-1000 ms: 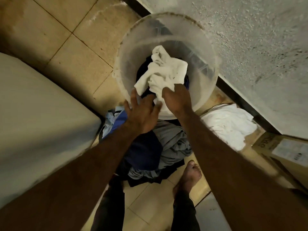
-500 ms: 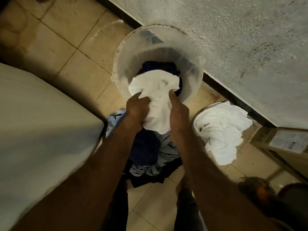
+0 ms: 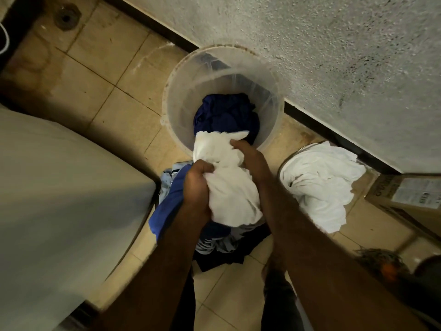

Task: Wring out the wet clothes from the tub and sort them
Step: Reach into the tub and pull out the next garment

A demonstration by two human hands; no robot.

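White cloth (image 3: 229,187) is bunched over the near rim of the tub (image 3: 176,96), with the left hand (image 3: 198,185) and right hand (image 3: 250,158) both clenched around it. Sorting looks partway done: a white pile (image 3: 317,182) lies to the right, a coloured pile (image 3: 167,206) sits below, and dark blue clothes (image 3: 226,113) wait in the tub.

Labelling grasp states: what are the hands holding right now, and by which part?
Both hands hold one white garment. The left hand bunches its left side in curled fingers; the right hand grips its upper right part.
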